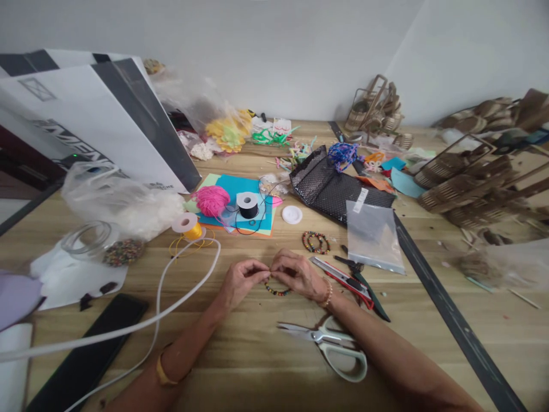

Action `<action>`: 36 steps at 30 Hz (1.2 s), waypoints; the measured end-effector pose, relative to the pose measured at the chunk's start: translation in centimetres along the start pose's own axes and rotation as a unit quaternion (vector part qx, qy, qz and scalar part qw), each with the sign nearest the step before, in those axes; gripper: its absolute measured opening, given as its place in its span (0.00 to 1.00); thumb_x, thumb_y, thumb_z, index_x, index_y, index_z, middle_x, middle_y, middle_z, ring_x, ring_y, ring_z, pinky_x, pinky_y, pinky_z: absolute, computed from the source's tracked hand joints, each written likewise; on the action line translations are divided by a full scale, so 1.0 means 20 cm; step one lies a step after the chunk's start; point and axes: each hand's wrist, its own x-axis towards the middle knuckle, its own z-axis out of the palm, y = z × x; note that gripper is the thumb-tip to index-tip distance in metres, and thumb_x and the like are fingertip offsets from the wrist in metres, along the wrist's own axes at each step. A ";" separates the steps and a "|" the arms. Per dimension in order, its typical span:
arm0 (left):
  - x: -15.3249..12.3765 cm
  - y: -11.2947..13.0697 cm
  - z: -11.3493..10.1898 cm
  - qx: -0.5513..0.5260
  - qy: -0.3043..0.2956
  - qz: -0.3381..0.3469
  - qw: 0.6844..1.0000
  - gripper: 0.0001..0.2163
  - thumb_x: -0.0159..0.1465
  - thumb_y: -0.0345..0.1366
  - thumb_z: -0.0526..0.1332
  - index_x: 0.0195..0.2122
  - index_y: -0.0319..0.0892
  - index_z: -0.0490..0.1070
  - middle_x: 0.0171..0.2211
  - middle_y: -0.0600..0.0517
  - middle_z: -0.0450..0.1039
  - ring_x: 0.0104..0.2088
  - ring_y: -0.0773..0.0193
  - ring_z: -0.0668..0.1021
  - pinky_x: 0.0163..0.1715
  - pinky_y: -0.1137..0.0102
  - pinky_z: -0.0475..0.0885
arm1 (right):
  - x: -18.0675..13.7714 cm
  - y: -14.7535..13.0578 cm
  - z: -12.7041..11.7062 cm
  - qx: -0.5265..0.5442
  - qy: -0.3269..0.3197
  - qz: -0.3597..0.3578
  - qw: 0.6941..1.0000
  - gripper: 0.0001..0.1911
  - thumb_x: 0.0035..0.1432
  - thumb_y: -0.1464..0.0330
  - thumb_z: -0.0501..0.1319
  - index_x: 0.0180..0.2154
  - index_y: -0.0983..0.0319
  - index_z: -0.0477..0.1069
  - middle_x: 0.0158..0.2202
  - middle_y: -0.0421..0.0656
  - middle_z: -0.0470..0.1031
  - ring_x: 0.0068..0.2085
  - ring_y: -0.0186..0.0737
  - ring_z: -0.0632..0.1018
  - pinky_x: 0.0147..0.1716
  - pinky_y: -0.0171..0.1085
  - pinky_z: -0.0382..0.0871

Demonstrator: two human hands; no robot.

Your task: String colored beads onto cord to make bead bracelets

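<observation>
Both my hands meet over the middle of the wooden table, fingertips pinched close together. My left hand [244,280] and my right hand [300,274] grip the top of a multicoloured beaded bracelet [278,292], whose lower loop hangs between them near the tabletop. The exact spot they pinch is hidden by the fingers. Just beyond my right hand lie more beaded bracelets [316,242], coiled together. Scissors [330,340] with pale green handles rest near my right forearm. A red box cutter [343,280] lies right of my right hand.
Farther back stand a spool of black cord [247,206], a spool of yellow cord [187,225] and a pink yarn ball [212,200]. A small white dish [292,214] sits nearby. A white cable [171,309] loops at left. A clear plastic bag [374,237] lies right.
</observation>
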 end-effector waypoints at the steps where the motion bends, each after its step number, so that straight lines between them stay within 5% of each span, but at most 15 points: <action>1: 0.00 0.00 0.00 0.003 -0.001 0.004 1.000 0.08 0.50 0.37 0.66 0.26 0.38 0.75 0.22 0.52 0.75 0.25 0.65 0.75 0.28 0.71 0.71 | 0.00 0.00 0.00 0.006 0.001 -0.003 1.000 0.10 0.63 0.65 0.56 0.33 0.63 0.71 0.33 0.45 0.72 0.34 0.36 0.73 0.33 0.34 0.68; 19: 0.01 0.00 0.00 0.006 0.012 0.017 1.000 0.07 0.52 0.37 0.64 0.24 0.38 0.73 0.20 0.55 0.70 0.23 0.69 0.70 0.25 0.74 0.65 | 0.00 -0.02 -0.01 0.020 -0.003 -0.001 1.000 0.09 0.63 0.67 0.56 0.34 0.64 0.72 0.31 0.44 0.73 0.32 0.34 0.74 0.32 0.32 0.68; 36: 0.01 -0.01 0.01 -0.005 0.041 0.005 0.999 0.06 0.49 0.34 0.66 0.27 0.38 0.76 0.24 0.52 0.77 0.26 0.65 0.76 0.28 0.73 0.71 | -0.02 0.01 0.02 0.014 0.021 0.038 0.999 0.08 0.60 0.64 0.59 0.37 0.63 0.69 0.29 0.42 0.74 0.26 0.31 0.73 0.26 0.29 0.67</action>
